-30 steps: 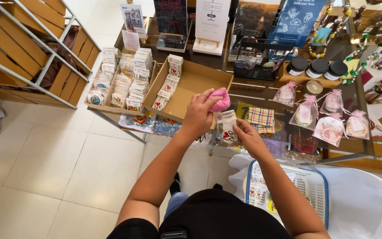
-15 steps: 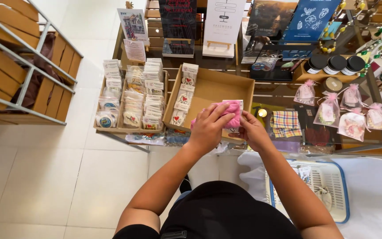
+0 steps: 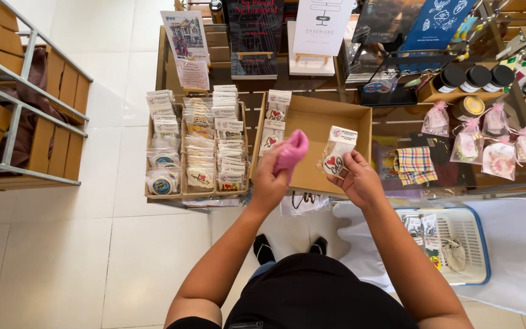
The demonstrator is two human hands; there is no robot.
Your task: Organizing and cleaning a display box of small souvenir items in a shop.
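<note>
**Pink cloth and a packaged heart piece held over a cardboard box**

Pink soft cloth (image 3: pixel 291 152), bunched into a wad, was clenched in the left hand (image 3: pixel 270 180), which was raised over the near left corner of the open brown cardboard box (image 3: pixel 324 125). The right hand (image 3: pixel 360 180) grasped a small clear plastic packet with a white header card and a red heart design (image 3: pixel 338 151), pinching it by its lower edge so that it stood nearly upright above the box's near side. The cloth and the packet were close together but not touching.

The box sat on a slatted wooden display table (image 3: pixel 397 122), and its floor looked bare. Just left of it stood a shallow wooden tray filled with rows of similar clear packets with white cards (image 3: pixel 199 146); a few more such packets leaned in the gap between the tray and the box. To the right of the box lay a folded plaid cloth (image 3: pixel 415 164), and farther right a cluster of small pouches tied with pink ribbon (image 3: pixel 488 140). Three dark-lidded round jars (image 3: pixel 476 76) stood behind them. Below the right forearm, a white plastic basket with a blue rim (image 3: pixel 467 244) rested on a white covering, with a few small items inside.
</note>
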